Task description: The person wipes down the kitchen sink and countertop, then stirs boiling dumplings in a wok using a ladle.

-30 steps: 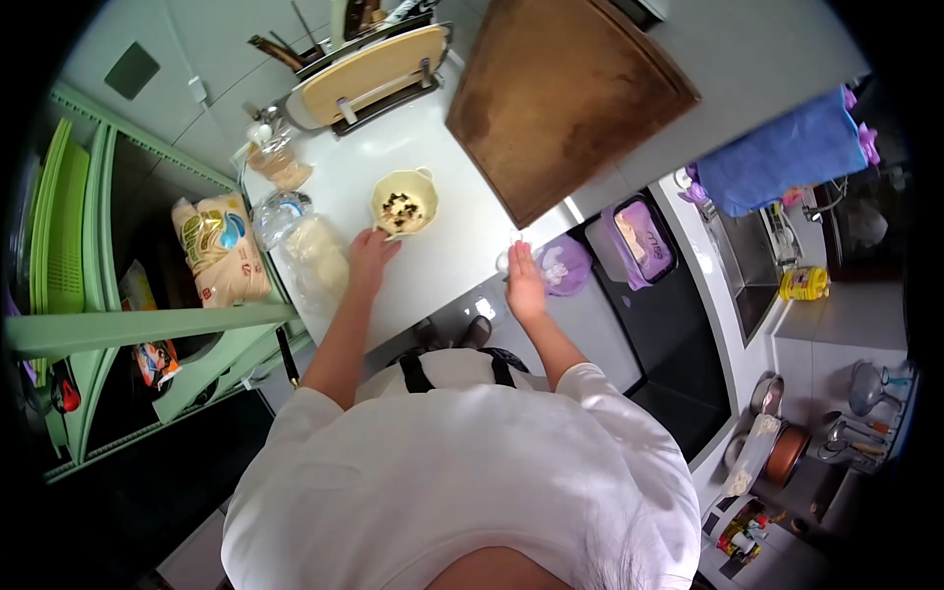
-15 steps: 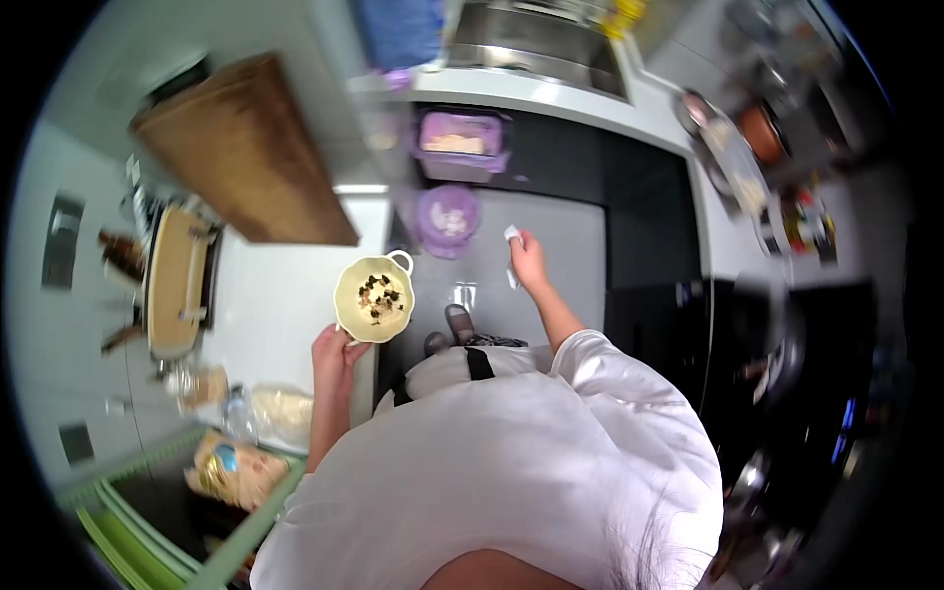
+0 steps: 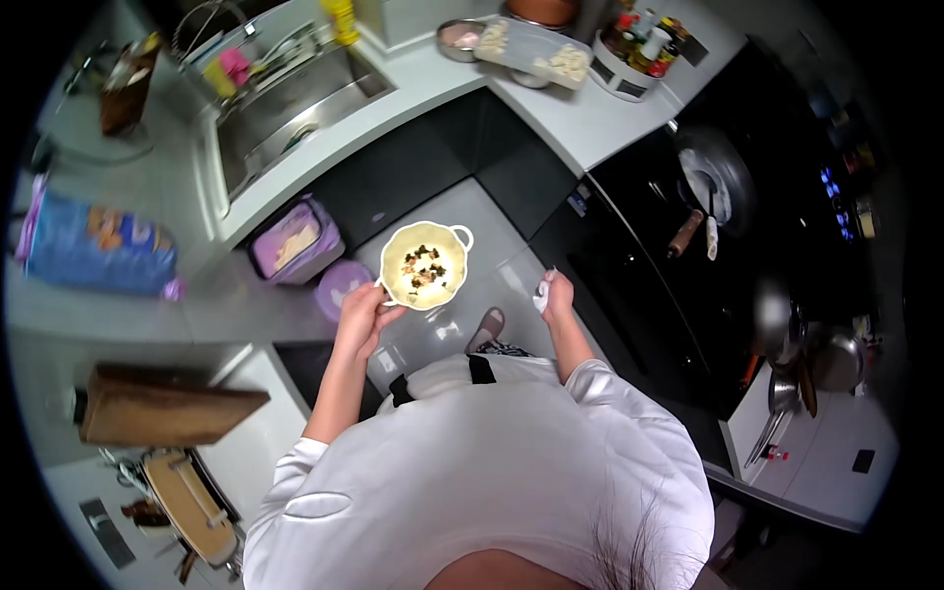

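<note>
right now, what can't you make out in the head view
In the head view:
One handle of the pale yellow scalloped bowl: partly covered by the left hand.
Small dark pieces inside it: too small to identify.
Crumpled white scrap: right hand hides part, material unclear.
Coloured bottles in the round white caddy: labels too small to read.

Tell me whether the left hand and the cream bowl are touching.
Touching. The head view shows the left hand with its fingers closed on the lower-left edge of the cream bowl, holding it up in the air.
</note>
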### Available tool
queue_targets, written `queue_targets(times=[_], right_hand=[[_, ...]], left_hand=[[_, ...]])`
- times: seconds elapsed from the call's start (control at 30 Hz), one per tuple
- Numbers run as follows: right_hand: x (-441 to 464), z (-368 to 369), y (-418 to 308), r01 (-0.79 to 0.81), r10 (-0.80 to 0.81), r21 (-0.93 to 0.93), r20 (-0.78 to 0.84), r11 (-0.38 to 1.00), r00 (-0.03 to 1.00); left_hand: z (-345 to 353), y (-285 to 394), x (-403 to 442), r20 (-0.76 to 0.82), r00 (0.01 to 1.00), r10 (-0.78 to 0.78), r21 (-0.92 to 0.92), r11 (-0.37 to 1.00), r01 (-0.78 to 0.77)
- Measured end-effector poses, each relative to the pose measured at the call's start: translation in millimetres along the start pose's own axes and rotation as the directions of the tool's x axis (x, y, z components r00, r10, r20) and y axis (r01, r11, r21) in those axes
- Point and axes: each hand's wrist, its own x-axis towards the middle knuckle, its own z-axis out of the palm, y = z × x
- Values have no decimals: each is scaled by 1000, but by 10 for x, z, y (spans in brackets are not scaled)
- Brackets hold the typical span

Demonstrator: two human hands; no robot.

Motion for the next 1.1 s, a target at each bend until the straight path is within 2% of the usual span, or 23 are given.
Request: queue_targets(times=[0.1, 0.13, 0.17, 0.2, 0.27, 0.37, 0.47, 0.5, 0.6, 0.7, 0.8, 0.9, 1.0, 1.1], right_hand=[[326, -111, -306, -27, 36, 108, -80, 994, 996], [361, -113, -442, -34, 49, 130, -120, 991, 992], [466, -83, -630, -104, 128, 172, -134, 980, 983], [678, -205, -618, -154, 151, 219, 30, 963, 988], [732, -172, -861, -211, 203, 61, 116, 976, 972], [551, 30, -1216, -59, 81, -146, 149, 987, 985], [489, 108, -1405, 63, -35, -140, 194, 988, 980], [587, 22, -1394, 24, 14, -170, 215, 985, 976], [871, -293, -1155, 106, -44, -327, 191, 939, 981], [921, -301, -1358, 135, -77, -390, 161, 911, 984], [996, -52, -1685, 224, -286, -643, 9, 732, 958], [1064, 263, -2170, 118, -289, -690, -138, 714, 947], [1362, 372, -2102, 153, -414, -674, -245, 722, 877], [1520, 458, -2159, 44, -357, -679, -328, 733, 874]], left_hand=[[471, -124, 755, 127, 990, -64, 11, 998, 63], [710, -110, 927, 130, 989, -72, 17, 997, 70], [1005, -86, 1138, 124, 988, -87, 16, 996, 86], [1269, -69, 1341, 128, 988, -84, 21, 996, 82], [1660, -112, 1726, 142, 985, -95, 11, 995, 95], [2261, -145, 2284, 194, 973, -124, 1, 992, 127], [2810, -236, 2886, 193, 963, -186, 65, 982, 176], [2948, -294, 3106, 196, 961, -197, 72, 980, 187], [3367, -454, 3695, 201, 958, -206, 151, 972, 177], [3725, -597, 4221, 203, 939, -279, 173, 954, 246], [3943, -810, 4749, 204, 921, -331, 187, 937, 295], [4190, -902, 5061, 221, 913, -343, 174, 935, 309], [4415, -907, 5310, 262, 903, -341, 153, 938, 310], [4585, -943, 5449, 231, 926, -300, 36, 953, 300]])
